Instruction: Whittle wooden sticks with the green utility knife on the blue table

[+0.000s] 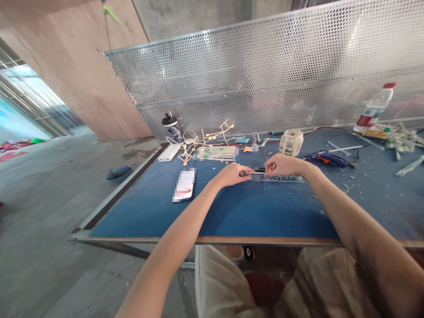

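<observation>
My left hand (233, 173) is closed, with thumb and finger pinched at the left end of a thin pale stick (256, 173). At the other end of the stick is my right hand (281, 166), its fingers curled shut. A small dark item shows between the two hands; what my right hand grips is mostly hidden. Beneath both hands a clear ruler (276, 178) lies along the blue table. Behind my right hand stands a round lattice cup made of pale sticks (291, 142).
A phone (184, 185) and a power bank (169, 153) lie to the left, near a tumbler (172, 127). Packed sticks (217, 153) rest behind my left hand. A blue glue gun (328, 159) and a bottle (374, 108) are on the right. A perforated metal panel (232, 75) edges the table's back.
</observation>
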A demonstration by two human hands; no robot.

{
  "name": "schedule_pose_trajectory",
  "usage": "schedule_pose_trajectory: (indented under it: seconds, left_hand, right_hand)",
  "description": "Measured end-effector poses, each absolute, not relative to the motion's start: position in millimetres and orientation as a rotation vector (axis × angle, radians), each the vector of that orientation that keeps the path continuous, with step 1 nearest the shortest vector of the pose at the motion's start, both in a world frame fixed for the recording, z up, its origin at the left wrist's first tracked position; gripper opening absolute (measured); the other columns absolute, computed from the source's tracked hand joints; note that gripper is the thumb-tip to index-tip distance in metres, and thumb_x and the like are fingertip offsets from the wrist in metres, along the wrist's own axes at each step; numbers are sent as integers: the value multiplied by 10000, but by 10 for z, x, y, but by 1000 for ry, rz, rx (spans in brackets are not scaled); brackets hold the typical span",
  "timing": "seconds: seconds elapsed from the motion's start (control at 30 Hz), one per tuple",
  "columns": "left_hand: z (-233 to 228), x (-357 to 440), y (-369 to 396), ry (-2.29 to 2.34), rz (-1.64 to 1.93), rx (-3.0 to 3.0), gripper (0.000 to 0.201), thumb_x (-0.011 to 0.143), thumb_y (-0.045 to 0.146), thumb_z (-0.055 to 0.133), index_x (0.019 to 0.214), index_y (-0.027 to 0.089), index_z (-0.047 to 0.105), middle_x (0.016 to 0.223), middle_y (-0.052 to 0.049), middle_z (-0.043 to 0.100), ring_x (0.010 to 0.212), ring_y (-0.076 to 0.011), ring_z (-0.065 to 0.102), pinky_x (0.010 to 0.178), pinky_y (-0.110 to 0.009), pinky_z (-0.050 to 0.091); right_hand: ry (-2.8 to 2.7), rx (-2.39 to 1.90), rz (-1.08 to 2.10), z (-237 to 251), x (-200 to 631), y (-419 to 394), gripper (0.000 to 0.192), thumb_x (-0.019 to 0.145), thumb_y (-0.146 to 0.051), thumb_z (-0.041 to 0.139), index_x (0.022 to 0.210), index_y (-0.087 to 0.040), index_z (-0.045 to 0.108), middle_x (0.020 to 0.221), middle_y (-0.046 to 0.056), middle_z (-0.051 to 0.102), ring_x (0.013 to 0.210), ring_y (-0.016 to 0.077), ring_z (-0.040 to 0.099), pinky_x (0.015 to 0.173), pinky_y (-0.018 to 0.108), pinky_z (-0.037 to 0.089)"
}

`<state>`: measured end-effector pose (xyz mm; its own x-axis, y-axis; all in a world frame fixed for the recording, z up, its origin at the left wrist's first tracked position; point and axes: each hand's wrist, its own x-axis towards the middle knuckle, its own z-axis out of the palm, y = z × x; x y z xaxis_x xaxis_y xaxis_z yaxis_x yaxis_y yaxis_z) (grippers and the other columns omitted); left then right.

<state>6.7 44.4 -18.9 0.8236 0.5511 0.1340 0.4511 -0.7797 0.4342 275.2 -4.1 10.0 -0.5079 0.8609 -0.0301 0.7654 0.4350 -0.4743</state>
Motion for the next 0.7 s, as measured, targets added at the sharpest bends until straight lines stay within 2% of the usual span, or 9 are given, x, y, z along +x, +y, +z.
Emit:
schedule_pose_trajectory:
  seconds: [0.7]
  left_hand:
    - [-260, 58, 503, 729, 392, 2580, 384, 914, 398, 634, 1270, 281, 721, 966, -28, 789, 768, -148, 680, 739, -260, 483]
  right_hand:
    - [-2488, -1413, 639, 102, 2759, -34, 194, 796, -428, 680, 767, -253, 758, 829, 17, 749, 796, 188, 662, 750, 332, 480]
